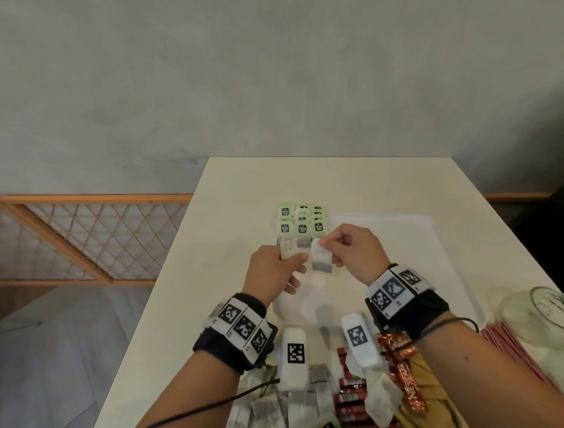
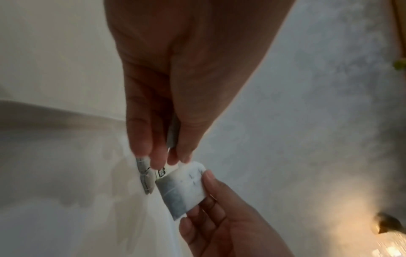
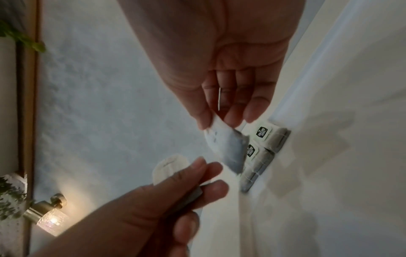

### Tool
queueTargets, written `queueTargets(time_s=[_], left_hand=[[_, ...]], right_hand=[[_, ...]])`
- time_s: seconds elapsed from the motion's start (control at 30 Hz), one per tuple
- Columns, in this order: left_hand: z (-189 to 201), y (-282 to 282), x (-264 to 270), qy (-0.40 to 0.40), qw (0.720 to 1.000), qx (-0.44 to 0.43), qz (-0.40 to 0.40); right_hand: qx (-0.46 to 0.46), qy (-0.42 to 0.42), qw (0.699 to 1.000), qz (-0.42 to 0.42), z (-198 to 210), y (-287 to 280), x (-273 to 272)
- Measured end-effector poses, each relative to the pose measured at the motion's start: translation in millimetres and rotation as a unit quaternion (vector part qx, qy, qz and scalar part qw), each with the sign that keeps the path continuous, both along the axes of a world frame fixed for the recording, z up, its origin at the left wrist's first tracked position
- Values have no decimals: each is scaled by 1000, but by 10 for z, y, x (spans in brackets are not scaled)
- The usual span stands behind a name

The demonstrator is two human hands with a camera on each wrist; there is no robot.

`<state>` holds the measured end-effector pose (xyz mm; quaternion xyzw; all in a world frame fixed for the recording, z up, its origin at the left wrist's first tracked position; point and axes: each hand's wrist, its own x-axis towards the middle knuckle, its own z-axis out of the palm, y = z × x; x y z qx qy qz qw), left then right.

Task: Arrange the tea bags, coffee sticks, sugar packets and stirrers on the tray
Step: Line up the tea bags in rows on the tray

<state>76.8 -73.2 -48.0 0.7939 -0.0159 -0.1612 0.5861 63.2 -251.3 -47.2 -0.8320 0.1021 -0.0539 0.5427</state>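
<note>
Head view: we see a white tabletop (image 1: 244, 183) filling the lower middle of the frame, with a pale tray (image 1: 427, 244) at centre right. At the tray's upper left corner, a block of tea bags (image 1: 302, 224) with green tags lies in three neat columns; whether it rests on the tray's rim or just beside it, we cannot tell. At the bottom edge wait the unsorted goods: loose tea bags (image 1: 317, 388), red coffee sticks (image 1: 351, 394), and red stirrers (image 1: 515, 351) at lower right near a glass jar (image 1: 540, 311).

Above the tray's near left part, both hands work close together. The left hand (image 1: 271, 272) pinches one tea bag (image 1: 74, 0) held upright. The right hand (image 1: 351, 250) has its thumb and forefinger closed on the top edge of another tea bag (image 1: 320, 259), which hangs free below, pale at the top and grey with leaf at the bottom. We judge the bags are held by their edges so they can be laid flat to extend the rows. Sugar packets we cannot make out.
</note>
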Motion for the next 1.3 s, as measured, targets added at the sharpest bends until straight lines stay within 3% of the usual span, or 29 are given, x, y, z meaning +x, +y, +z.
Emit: queueTargets(time_s=[0.13,0.27,0.43,0.53,0.67,0.8,0.93,1.07,1.3], left_hand=[[55,-122,-122,-100,992,71,-14],[83,-198,-168,-136,981,131,-44],[67,-190,-128,-183,958,210,-70],[58,-133,-70,-147,972,177,-45],[66,-50,-24,-74,993,90,-29],[-9,41,44,-2,998,41,-47],[-115,166,128,45,999,1,-19],[-177,255,229,62,998,-16,25],[-266,313,312,90,994,-44,47]], right_hand=[[-33,18,999,-9,36,71,-94],[-67,16,997,-17,48,115,-115],[-16,27,1000,2,118,158,-135],[16,41,998,40,131,150,-107],[-50,21,998,36,41,68,-2],[-71,70,992,75,-113,65,95],[-80,113,989,47,-296,63,237],[-83,86,993,19,-365,127,458],[-125,34,991,43,-406,368,816]])
